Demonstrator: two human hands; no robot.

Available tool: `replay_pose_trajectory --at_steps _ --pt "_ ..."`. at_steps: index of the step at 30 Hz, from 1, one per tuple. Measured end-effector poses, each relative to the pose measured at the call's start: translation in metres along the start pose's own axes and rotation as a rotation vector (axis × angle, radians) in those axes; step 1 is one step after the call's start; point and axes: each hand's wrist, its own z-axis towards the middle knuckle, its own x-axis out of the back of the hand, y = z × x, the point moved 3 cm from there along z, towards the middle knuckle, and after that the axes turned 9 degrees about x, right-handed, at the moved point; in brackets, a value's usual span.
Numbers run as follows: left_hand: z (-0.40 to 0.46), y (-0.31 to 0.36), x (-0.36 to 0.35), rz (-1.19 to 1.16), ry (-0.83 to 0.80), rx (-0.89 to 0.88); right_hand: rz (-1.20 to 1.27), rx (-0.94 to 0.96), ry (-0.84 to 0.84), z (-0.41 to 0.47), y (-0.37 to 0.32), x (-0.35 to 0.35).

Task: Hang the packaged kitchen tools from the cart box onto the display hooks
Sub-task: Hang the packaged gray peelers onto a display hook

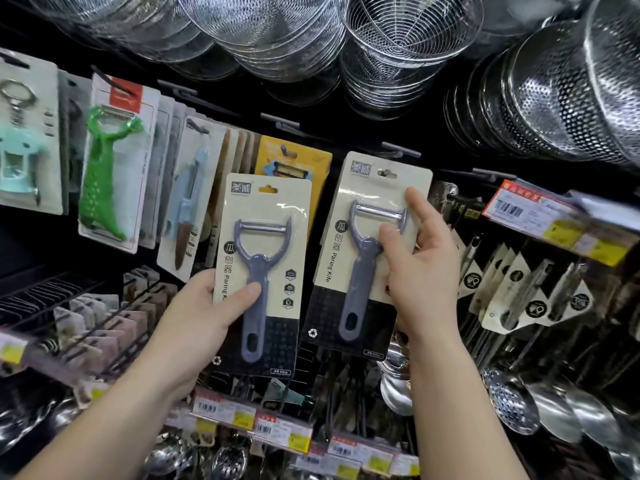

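The left hand [204, 306] grips a grey plastic Y-shaped peeler sealed in a cream-and-black blister card [263, 271] — thumb across the handle. The right hand [422, 268] holds a second identical carded grey peeler [363, 258] up near a black display hook [401, 151], thumb on the blister, forefinger extended. Above hang wire-mesh strainer baskets [398, 39].
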Motion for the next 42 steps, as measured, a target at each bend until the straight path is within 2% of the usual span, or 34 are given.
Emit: replay_pose_trajectory --at_steps 17,29,31,34,36,40,42 --pt "0.003 -0.002 0.002 -0.007 -0.036 0.025 -0.153 -0.102 -0.052 0.024 0.036 -0.019" --pt "0.003 -0.004 0.002 0.015 -0.020 0.043 -0.337 -0.083 -0.050 0.030 0.045 -0.022" --pt "0.002 -0.004 0.000 0.034 -0.022 0.047 -0.384 -0.051 -0.019 0.022 0.041 -0.020" --pt "0.002 -0.003 -0.005 0.061 -0.038 0.060 -0.424 0.103 0.031 -0.001 0.025 -0.021" --pt "0.001 -0.002 -0.011 0.071 -0.062 0.065 -0.348 0.122 -0.032 -0.015 0.013 -0.025" --pt "-0.006 0.002 -0.026 0.090 -0.122 0.048 -0.115 0.005 -0.313 -0.030 -0.002 -0.030" --pt "-0.009 0.005 -0.035 0.100 -0.160 0.036 -0.070 -0.012 -0.325 -0.031 -0.002 -0.026"
